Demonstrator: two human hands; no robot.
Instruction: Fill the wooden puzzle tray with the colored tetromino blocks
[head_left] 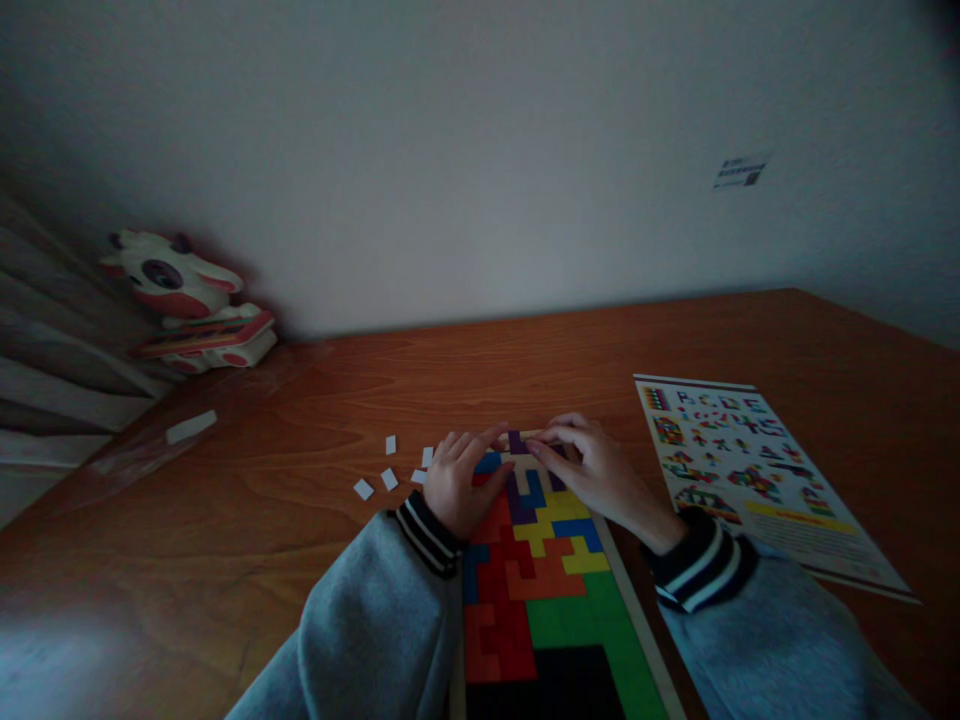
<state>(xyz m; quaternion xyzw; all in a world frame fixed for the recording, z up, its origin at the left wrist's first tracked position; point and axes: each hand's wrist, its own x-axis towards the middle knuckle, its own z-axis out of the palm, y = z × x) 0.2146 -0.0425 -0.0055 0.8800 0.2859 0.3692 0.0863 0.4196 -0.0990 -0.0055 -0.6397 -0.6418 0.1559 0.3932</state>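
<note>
A pale-framed puzzle board (634,605) holds flat block pieces in red, orange, green, yellow, blue and purple, with a black area at its near end. My left hand (463,482) rests over the board's far left part, thumb and fingers apart, nothing visible between them. At the far right part, my right hand (589,462) has its thumb and index finger close together at the board's far end, near a purple piece (517,442). Whatever lies between those fingertips is too small to make out.
Several small white tiles (388,479) lie left of the board. A printed pattern sheet (757,455) is at the right. A cow toy (191,300) stands at the back left, near a white strip (191,427). The wall bounds the wooden table (337,400).
</note>
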